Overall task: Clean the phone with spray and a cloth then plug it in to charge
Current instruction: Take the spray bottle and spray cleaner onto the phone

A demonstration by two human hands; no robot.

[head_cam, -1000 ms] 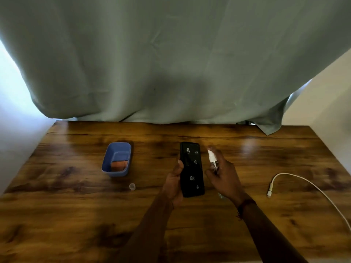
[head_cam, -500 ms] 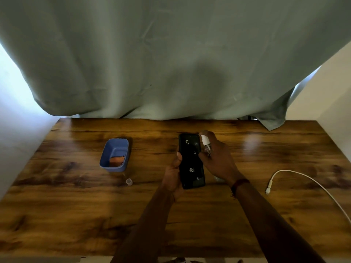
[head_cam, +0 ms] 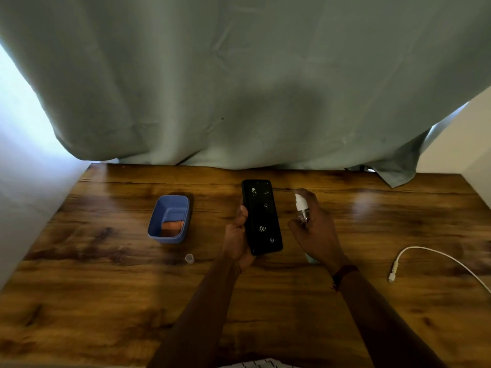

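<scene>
A black phone point(head_cam: 261, 216) is held above the wooden table, screen up, with white spray droplets on the glass. My left hand point(head_cam: 237, 236) grips it along its left edge and lower end. My right hand point(head_cam: 314, 229) holds a small clear spray bottle point(head_cam: 302, 207) with a white nozzle, just right of the phone and apart from it. An orange cloth point(head_cam: 171, 227) lies folded inside a blue container point(head_cam: 156, 221) to the left. A white charging cable point(head_cam: 435, 258) lies on the table at the right, with its plug end point(head_cam: 392, 274) pointing toward me.
A small clear cap point(head_cam: 189, 258) stands on the wooden table point(head_cam: 106, 288) between the container and my left arm. A grey-green curtain point(head_cam: 239, 88) hangs over the table's far edge. White walls close both sides.
My right hand has pulled the spray bottle away to the right of the phone, after holding it right over the phone's top edge. The phone stays in my left hand.
</scene>
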